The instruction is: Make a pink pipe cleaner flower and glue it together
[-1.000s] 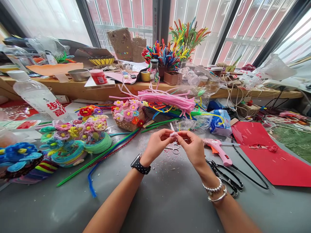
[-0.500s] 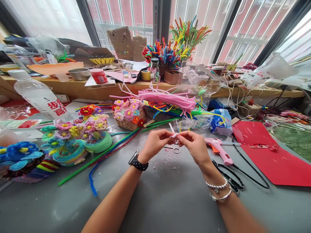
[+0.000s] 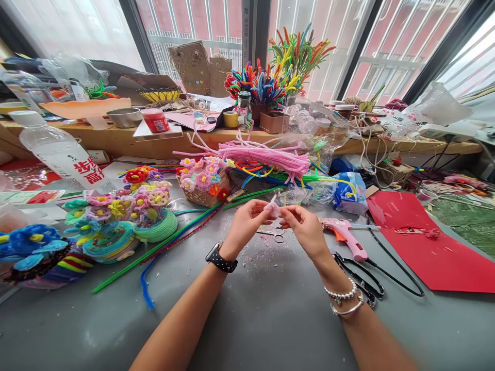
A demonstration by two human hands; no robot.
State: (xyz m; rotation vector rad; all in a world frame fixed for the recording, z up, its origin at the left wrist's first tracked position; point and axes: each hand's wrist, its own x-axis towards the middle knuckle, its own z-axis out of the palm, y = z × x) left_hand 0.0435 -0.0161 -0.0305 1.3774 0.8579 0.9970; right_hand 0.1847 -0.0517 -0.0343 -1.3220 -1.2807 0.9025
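Left hand (image 3: 251, 222): fingertips closed on a small pale-pink fuzzy piece (image 3: 272, 208), held above the tabletop (image 3: 247, 319). Right hand (image 3: 303, 226): fingers bent, tips at the piece's edge; whether they grip it, cannot tell. Below: small scissors (image 3: 277, 234). Beside the right hand: one pink glue gun (image 3: 346, 238). Behind: bundled pink pipe cleaners (image 3: 266, 158).

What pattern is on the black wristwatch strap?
Small white dots on the black wristwatch strap; shows best in the head view.
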